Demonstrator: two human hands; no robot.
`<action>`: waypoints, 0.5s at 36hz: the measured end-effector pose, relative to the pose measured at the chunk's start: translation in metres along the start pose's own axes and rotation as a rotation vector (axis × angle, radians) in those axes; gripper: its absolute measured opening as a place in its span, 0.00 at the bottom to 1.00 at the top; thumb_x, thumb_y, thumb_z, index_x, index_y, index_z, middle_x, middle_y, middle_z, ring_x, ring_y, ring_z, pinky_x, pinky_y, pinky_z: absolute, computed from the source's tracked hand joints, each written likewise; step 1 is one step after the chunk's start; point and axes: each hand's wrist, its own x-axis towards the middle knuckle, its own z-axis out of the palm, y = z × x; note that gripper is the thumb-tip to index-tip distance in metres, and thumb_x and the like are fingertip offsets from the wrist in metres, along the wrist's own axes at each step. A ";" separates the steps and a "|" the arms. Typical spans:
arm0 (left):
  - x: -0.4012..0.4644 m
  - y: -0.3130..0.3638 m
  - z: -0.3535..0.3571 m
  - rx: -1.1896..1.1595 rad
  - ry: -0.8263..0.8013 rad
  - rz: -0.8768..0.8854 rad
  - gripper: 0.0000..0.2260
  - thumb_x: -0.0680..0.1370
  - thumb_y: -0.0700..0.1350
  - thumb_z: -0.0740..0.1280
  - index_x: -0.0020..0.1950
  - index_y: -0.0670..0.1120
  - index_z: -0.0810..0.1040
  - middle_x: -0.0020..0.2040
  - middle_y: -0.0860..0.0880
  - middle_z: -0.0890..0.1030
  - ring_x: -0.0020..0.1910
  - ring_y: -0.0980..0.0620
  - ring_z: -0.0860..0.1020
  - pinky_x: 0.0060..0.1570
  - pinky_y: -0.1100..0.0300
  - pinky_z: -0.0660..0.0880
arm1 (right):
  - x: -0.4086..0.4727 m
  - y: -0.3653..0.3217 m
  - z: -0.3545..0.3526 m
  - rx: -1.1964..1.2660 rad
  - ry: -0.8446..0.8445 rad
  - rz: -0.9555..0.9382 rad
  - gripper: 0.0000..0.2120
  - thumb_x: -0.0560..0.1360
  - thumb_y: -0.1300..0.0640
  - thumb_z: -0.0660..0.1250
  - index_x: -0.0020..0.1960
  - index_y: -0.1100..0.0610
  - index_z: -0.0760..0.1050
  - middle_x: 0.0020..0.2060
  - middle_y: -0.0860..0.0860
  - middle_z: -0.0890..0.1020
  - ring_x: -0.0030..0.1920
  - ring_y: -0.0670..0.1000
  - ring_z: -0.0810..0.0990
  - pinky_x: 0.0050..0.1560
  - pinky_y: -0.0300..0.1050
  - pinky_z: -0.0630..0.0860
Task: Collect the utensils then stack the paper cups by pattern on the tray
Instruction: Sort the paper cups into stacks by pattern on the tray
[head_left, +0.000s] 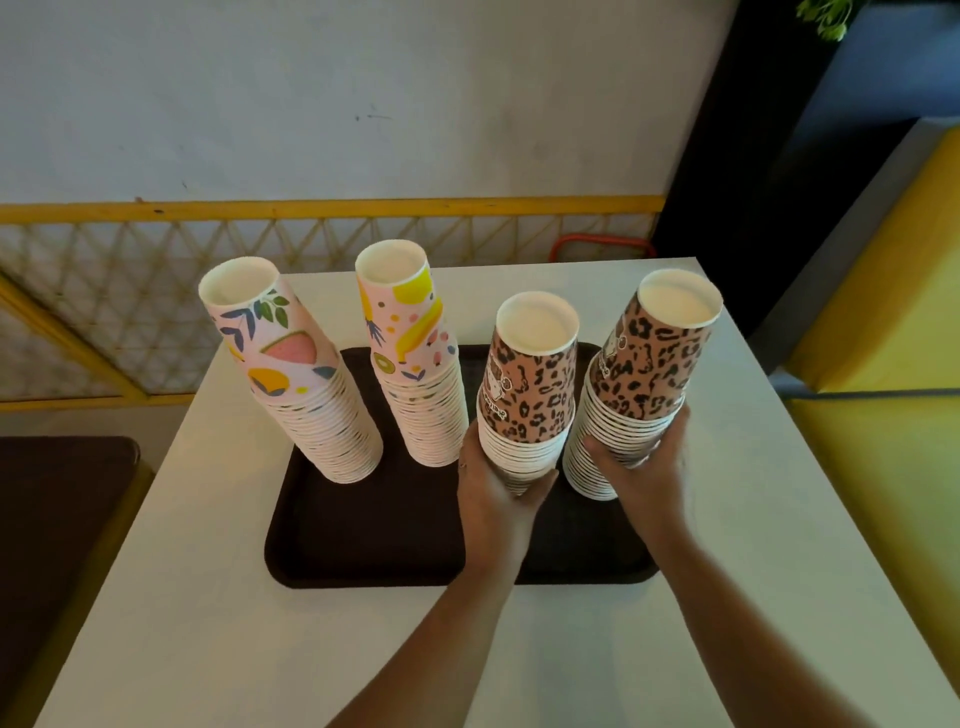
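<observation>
A dark brown tray (374, 540) lies on the white table (208, 623). On it stand two tall upside-down stacks of pink fruit-pattern cups, one at the left (306, 384) and one beside it (421, 384). Right of them are two leopard-pattern stacks. My left hand (493, 493) grips the lower part of the inner leopard stack (530, 395). My right hand (644, 467) grips the outer leopard stack (639, 384) around its rims, at the tray's right edge. No utensils are visible.
A yellow lattice railing (311, 234) runs behind the table under a white wall. A yellow padded bench (883, 364) sits to the right, a dark seat (57, 519) to the left. A red frame (597, 247) shows past the table's far edge.
</observation>
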 end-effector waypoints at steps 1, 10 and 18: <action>0.003 0.000 0.004 0.001 0.009 0.005 0.37 0.65 0.46 0.79 0.69 0.44 0.66 0.64 0.49 0.75 0.65 0.51 0.74 0.63 0.48 0.74 | 0.003 0.002 0.001 0.006 -0.006 -0.008 0.45 0.62 0.59 0.78 0.71 0.55 0.57 0.65 0.53 0.71 0.65 0.52 0.70 0.60 0.48 0.71; 0.036 0.009 0.027 -0.002 0.069 0.055 0.37 0.64 0.42 0.79 0.69 0.43 0.66 0.64 0.48 0.75 0.64 0.51 0.73 0.63 0.57 0.72 | 0.039 0.007 0.010 0.072 -0.049 -0.052 0.44 0.62 0.59 0.78 0.71 0.53 0.57 0.64 0.47 0.71 0.63 0.46 0.70 0.58 0.40 0.68; 0.068 0.007 0.037 -0.002 0.046 0.004 0.37 0.64 0.43 0.79 0.69 0.42 0.66 0.61 0.55 0.73 0.58 0.64 0.69 0.52 0.84 0.62 | 0.063 0.016 0.016 0.053 -0.098 -0.022 0.46 0.62 0.55 0.78 0.73 0.52 0.55 0.68 0.50 0.69 0.65 0.47 0.68 0.60 0.43 0.69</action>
